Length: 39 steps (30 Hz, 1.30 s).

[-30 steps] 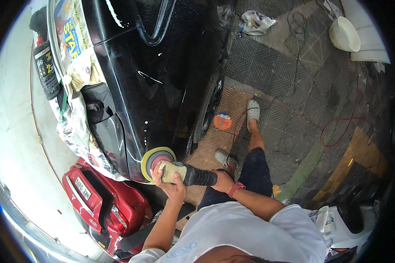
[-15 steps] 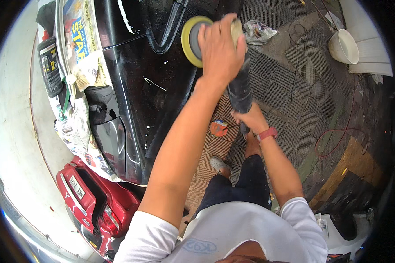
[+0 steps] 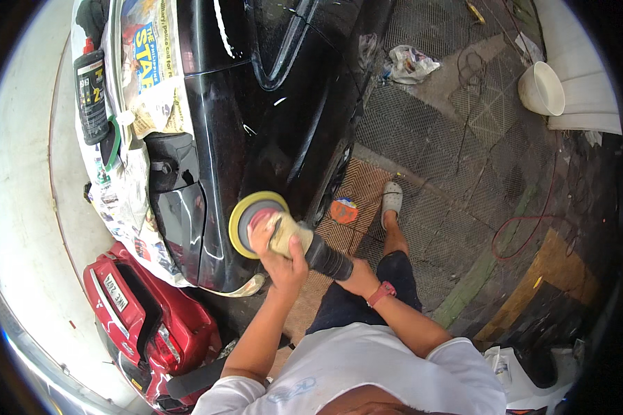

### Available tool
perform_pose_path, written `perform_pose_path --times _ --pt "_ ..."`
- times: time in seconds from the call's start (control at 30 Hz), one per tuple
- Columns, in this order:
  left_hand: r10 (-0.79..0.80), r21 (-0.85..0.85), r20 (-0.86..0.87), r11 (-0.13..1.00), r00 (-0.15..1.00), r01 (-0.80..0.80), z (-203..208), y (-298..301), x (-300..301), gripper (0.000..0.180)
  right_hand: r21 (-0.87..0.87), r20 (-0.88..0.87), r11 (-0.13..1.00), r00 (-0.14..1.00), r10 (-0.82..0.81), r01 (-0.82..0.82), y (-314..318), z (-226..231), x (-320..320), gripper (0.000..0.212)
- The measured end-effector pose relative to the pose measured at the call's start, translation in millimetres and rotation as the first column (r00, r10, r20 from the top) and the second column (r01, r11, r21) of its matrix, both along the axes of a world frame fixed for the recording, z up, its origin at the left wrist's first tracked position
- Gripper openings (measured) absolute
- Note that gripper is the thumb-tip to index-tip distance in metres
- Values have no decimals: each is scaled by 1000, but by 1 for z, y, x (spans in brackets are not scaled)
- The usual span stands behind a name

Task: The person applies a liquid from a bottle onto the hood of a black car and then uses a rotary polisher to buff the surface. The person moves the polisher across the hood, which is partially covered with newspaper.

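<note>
My left hand (image 3: 284,267) wraps the head of a car polisher (image 3: 287,236), fingers over its cream-coloured housing. Around the black rear grip my right hand (image 3: 359,279) is closed; a red band sits on that wrist. The polisher's round yellow-edged pad (image 3: 237,225) is tilted over the lower corner of a black car panel (image 3: 277,149); whether it touches cannot be made out. White streaks (image 3: 223,31) and small dabs of paste lie on the glossy panel farther up.
Newspaper (image 3: 163,114) covers the car's left side, where a black bottle with a red cap (image 3: 90,86) lies. A red car bumper (image 3: 166,325) is at lower left. On the matted floor are an orange cloth (image 3: 343,211), crumpled plastic (image 3: 412,64), a white bucket (image 3: 541,90) and a red cord (image 3: 512,235).
Both hands have brought the polisher down and left, from the panel's upper right edge to its lower corner. My feet have shifted, and the view has moved slightly.
</note>
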<state>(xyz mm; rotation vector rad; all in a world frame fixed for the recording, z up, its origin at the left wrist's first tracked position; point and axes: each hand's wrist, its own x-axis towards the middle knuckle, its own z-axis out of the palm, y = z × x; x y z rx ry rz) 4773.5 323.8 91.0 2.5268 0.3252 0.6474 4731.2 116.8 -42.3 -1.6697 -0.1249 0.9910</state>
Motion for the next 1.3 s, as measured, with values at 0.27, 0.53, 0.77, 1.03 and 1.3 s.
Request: perform_pose_path --times 0.27,0.53,0.77,1.03,1.3 --pt "-119 -37 78 992 990 122 -9 -29 134 57 -51 83 996 994 -68 72 -29 -6 108 43" --pt "-281 4 159 959 946 284 -1 -49 335 58 -201 46 964 984 -171 176 -49 1 278 39" --pt "-238 28 101 971 966 236 3 -28 238 58 -32 183 975 960 -212 221 -22 -13 189 36" --pt "-44 45 -28 998 999 45 -9 -15 24 54 40 -48 999 999 3 -1 2 -24 15 47" --pt "-265 -5 -15 964 964 265 -26 -45 195 53 11 40 989 988 -146 146 -6 -34 130 48"
